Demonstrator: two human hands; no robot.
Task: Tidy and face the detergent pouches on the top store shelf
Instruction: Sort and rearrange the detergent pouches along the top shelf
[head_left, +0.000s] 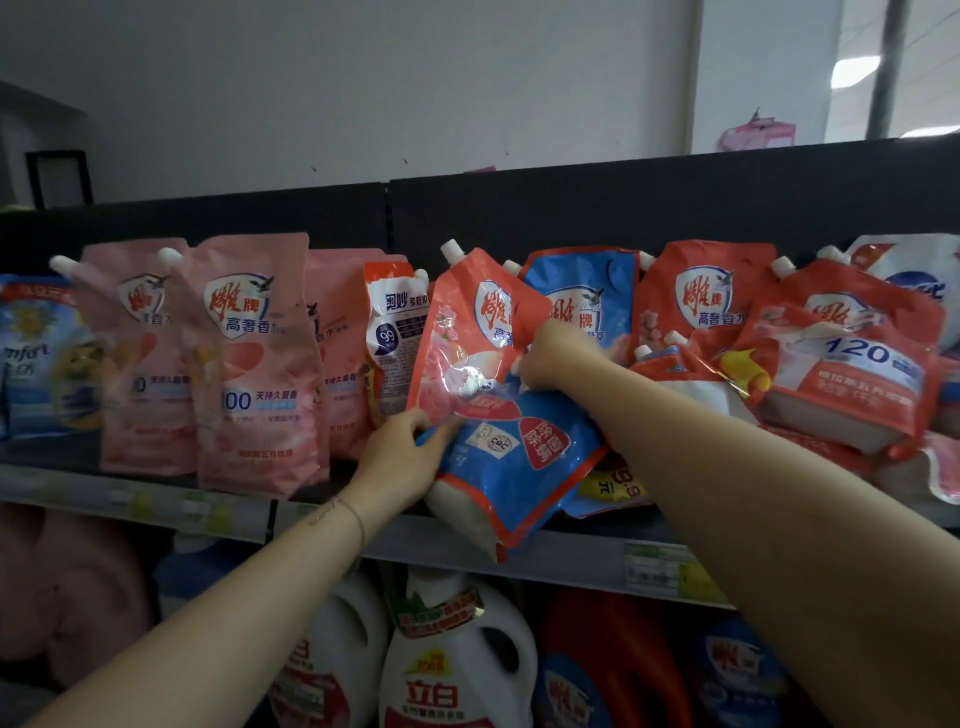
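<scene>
On the top shelf (135, 496), left grip (400, 452) pinching the red pouch (460, 338), right grip (556, 358) clutching the blue pouch (519, 467) at five o'clock, I'd stand both upright.

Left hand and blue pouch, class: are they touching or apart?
Touching. In the head view the left hand grips the left edge of the blue pouch, its fingers curled over it with no gap.

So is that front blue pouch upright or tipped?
Tipped: the front blue pouch lies slanted, its bottom hanging over the shelf edge.
</scene>
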